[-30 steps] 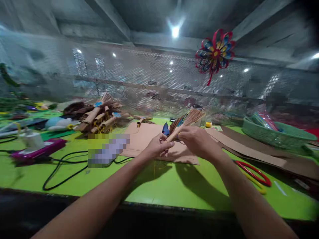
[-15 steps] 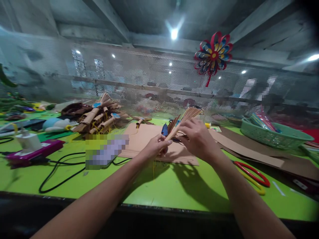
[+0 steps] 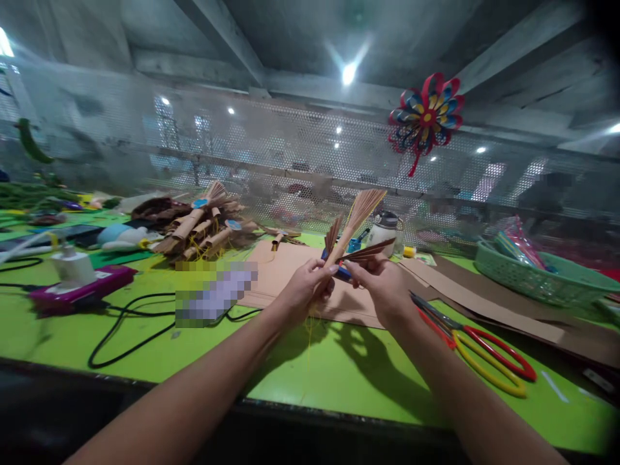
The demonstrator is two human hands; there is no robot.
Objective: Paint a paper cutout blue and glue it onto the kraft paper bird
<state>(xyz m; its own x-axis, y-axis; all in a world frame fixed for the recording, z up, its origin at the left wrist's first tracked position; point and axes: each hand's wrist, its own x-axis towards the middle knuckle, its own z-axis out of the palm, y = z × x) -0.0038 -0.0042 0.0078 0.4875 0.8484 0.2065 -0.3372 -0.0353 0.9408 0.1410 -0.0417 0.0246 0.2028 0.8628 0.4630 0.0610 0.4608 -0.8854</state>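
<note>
In the middle of the head view, my left hand [image 3: 310,284] is closed around the lower end of a brown paper craft piece [image 3: 361,208]. The piece has a narrow tube-like body, with a pleated fan spreading at its upper end. A smaller pleated wing [image 3: 332,235] sticks up on its left side. My right hand [image 3: 391,289] has thumb and fingers closed at the pleated wing on the right side [image 3: 372,250]. Thin yellow string [image 3: 309,329] hangs below my left hand. Behind the hands lie flat brown paper sheets [image 3: 267,268]; a blue object there is partly hidden.
Large scissors [image 3: 489,354] with red and yellow handles lie by my right forearm. A green basket [image 3: 527,276], paper strips [image 3: 504,309] and a lidded jar [image 3: 385,236] are farther right. Similar paper pieces [image 3: 206,226], a blurred-out object [image 3: 216,294] and a purple power strip [image 3: 84,292] stand left.
My right hand has moved down from the upper fan to the right wing, uncovering the fan and the jar. My left hand keeps its hold. The view has shifted slightly.
</note>
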